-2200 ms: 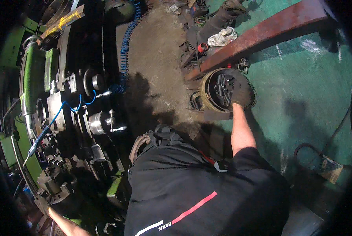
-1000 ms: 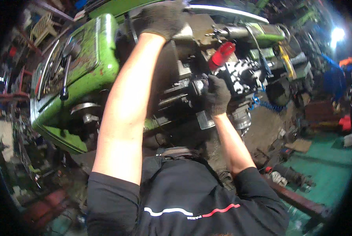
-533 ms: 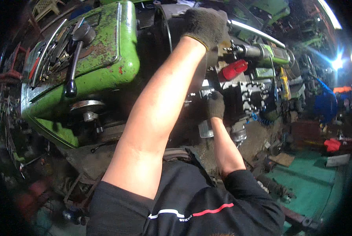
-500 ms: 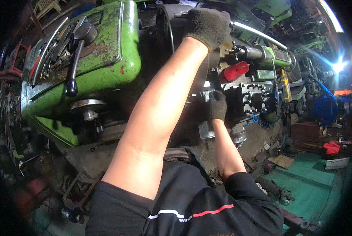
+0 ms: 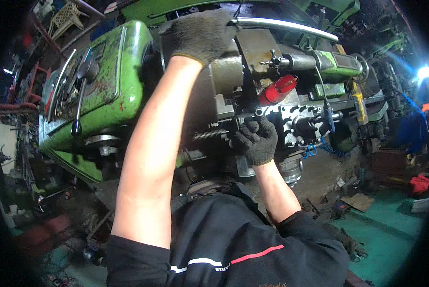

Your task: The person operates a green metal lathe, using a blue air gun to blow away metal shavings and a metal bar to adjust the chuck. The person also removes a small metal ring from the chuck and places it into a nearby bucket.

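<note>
My left hand [image 5: 200,37], in a dark knit glove, reaches over the top of the lathe chuck [image 5: 194,103]. It is smeared by motion and its fingers are hidden from me. Beside it, a squared metal block [image 5: 228,75] sits at the chuck's face. My right hand [image 5: 256,143], gloved alike, has its fingers curled in front of the tool post [image 5: 300,125]. A small round metal end [image 5: 258,112] shows just above those fingers, but what they close on is mostly hidden. Left of this hand lies a threaded screw [image 5: 209,135].
The green headstock [image 5: 128,71] stands at left, with a lever [image 5: 82,103] and loose tools on top. To the right are a red container [image 5: 277,90], a tailstock [image 5: 339,64] holding a drill bit [image 5: 267,63], and a blue coiled hose [image 5: 310,152]. A long bright bar [image 5: 286,24] runs behind.
My left hand has moved left across the chuck, uncovering the metal block. My right hand has turned, its fingers now curled toward me. The view has shifted a little.
</note>
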Demonstrator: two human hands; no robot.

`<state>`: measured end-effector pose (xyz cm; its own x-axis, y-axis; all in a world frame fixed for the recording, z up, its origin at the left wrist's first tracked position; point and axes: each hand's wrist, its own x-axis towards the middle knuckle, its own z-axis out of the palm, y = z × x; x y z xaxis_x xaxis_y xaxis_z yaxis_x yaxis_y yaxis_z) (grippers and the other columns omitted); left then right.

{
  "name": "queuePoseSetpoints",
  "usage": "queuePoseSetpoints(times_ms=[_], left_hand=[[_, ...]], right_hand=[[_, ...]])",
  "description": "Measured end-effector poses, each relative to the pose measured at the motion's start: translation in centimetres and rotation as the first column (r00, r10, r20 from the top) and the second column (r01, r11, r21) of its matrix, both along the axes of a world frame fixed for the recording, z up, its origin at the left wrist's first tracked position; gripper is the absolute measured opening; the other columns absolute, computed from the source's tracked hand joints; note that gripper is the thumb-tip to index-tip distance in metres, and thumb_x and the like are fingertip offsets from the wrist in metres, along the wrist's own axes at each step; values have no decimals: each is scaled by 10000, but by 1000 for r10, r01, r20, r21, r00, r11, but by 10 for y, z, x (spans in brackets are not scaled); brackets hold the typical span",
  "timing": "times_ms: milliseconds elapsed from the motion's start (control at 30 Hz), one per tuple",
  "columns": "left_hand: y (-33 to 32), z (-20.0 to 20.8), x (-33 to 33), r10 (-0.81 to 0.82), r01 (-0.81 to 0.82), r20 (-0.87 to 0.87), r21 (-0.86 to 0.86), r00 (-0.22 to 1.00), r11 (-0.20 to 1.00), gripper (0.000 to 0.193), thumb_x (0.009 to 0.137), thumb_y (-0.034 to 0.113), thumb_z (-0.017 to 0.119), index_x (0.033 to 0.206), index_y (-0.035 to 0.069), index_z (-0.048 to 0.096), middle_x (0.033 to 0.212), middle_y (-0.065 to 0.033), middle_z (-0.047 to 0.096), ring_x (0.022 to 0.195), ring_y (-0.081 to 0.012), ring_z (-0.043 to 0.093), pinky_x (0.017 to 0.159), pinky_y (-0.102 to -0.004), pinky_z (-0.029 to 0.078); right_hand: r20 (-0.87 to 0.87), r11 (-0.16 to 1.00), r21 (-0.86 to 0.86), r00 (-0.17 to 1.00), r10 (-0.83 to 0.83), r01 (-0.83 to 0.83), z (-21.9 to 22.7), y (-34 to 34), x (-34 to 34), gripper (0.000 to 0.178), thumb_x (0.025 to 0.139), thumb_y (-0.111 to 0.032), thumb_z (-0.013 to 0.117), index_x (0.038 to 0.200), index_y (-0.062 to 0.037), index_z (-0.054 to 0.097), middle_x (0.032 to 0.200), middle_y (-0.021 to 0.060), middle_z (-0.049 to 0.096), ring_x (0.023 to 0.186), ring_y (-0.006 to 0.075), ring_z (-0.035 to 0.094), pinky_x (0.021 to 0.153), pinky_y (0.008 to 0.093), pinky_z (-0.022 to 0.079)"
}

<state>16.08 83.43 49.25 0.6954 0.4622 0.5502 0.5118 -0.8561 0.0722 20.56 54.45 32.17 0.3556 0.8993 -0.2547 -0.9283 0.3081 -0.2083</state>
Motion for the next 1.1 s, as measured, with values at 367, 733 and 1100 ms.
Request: queuePoseSetpoints(times_ms=[367, 733, 1100], left_hand=[[3, 1, 4, 97, -89, -107, 82, 989, 993, 392, 1041, 536, 644, 1108, 155, 708, 1023, -183, 777, 968, -437, 763, 802, -581, 572], [-8, 5, 7, 149, -149, -106, 4, 983, 989, 302, 991, 461, 715, 1076, 171, 725, 993, -166, 752, 962, -416, 748, 821, -566, 566], [-29, -1, 5, -80, 82, -19, 243, 997, 967, 381, 850, 459, 870, 1073, 159, 799, 846, -108, 713, 783, -368, 704, 691, -501, 525]], right_hand=[[897, 953, -231, 422, 130, 197, 35, -5, 20, 351, 1052, -114, 698, 1380, -7, 632, 1148, 102, 796, 1058, 215, 727, 986, 366, 570], [958, 883, -281, 165, 234, 376, 53, -24, 40, 402, 887, -277, 936, 1212, -73, 814, 1115, 145, 809, 1033, 294, 785, 908, 411, 599], [899, 892, -348, 373, 231, 288, 31, -20, 33, 323, 1061, -222, 737, 1348, -73, 741, 1296, 130, 743, 1204, 293, 700, 1058, 409, 534]])
